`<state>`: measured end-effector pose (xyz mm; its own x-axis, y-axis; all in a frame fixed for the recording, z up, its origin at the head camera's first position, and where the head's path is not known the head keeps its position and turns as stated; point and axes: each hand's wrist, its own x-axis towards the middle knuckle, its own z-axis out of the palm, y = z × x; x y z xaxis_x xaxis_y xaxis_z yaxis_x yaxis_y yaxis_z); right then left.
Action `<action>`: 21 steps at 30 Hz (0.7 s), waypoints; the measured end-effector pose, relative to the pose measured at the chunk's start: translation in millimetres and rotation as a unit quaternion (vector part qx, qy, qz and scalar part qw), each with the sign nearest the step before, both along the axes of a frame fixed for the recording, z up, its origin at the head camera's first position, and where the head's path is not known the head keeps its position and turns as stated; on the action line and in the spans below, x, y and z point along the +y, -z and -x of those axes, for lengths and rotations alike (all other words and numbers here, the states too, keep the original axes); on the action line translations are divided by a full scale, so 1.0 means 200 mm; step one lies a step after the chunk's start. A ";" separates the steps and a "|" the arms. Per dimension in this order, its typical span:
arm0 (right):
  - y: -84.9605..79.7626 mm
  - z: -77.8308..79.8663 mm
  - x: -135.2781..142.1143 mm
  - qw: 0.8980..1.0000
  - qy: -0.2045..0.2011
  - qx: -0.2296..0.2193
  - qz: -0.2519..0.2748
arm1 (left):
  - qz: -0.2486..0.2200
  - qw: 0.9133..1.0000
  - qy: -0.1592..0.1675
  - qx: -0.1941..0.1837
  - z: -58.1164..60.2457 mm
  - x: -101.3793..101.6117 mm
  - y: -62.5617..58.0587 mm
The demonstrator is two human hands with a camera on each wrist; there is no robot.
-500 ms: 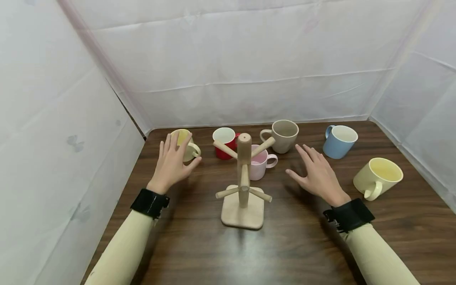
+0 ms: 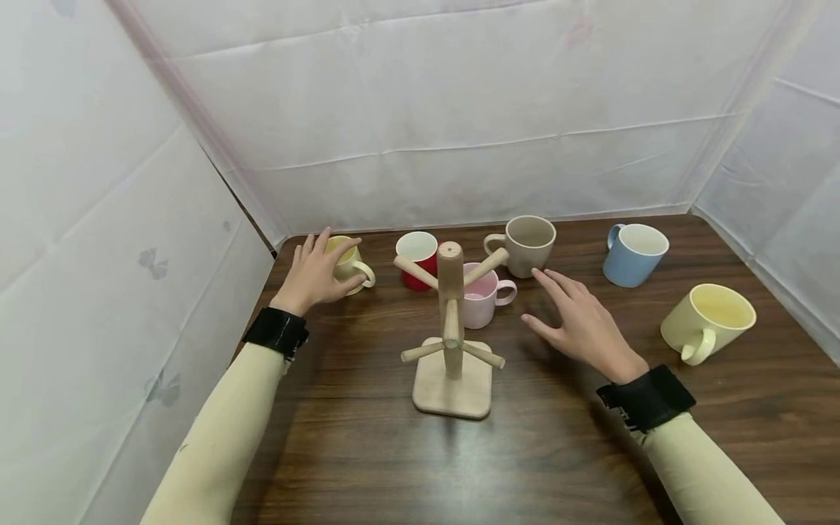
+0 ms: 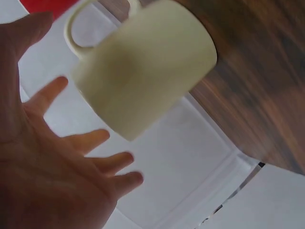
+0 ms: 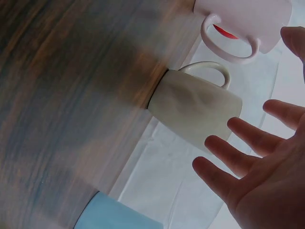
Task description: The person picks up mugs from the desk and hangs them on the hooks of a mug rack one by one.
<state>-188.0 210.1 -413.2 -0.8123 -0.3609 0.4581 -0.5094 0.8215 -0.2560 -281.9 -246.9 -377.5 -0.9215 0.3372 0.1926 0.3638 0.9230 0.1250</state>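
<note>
My left hand [image 2: 313, 275] is over the small pale yellow mug [image 2: 344, 271] at the back left, fingers spread about its rim. In the left wrist view that mug [image 3: 147, 67] lies just past the fingertips, its handle toward the thumb. My right hand [image 2: 584, 324] hovers with its fingers extended, nearest to the beige mug [image 2: 529, 246] and the pink mug [image 2: 482, 302]. The right wrist view shows the beige mug [image 4: 193, 105] beyond the spread fingers. A wooden mug tree [image 2: 451, 313] with several pegs stands between the hands, and no mug hangs on it.
A red mug [image 2: 417, 266] stands behind the mug tree. To the right are a blue mug [image 2: 631, 257] and a larger yellow mug [image 2: 705, 324]. White sheeting [image 2: 420, 109] walls the dark wooden table [image 2: 367, 467] at the back and both sides.
My left hand has moved closer around the small yellow mug, its fingers bending more over the rim. The right hand has shifted slightly toward the beige mug. The head view has turned a little.
</note>
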 end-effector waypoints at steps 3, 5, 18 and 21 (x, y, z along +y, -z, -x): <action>0.01 -0.01 -0.01 1.000 0.001 -0.008 0.000 | 0.011 0.999 0.006 -0.037 0.03 -0.02 -0.02; 0.01 -0.01 -0.02 1.000 0.001 -0.013 -0.001 | 0.019 0.998 0.012 -0.057 0.04 -0.03 -0.03; 0.06 -0.03 -0.06 1.000 -0.005 -0.025 -0.009 | 0.010 0.996 0.022 -0.088 0.06 -0.08 -0.06; 0.07 -0.02 -0.07 1.000 -0.009 -0.025 -0.007 | 0.003 0.996 0.021 -0.085 0.06 -0.09 -0.05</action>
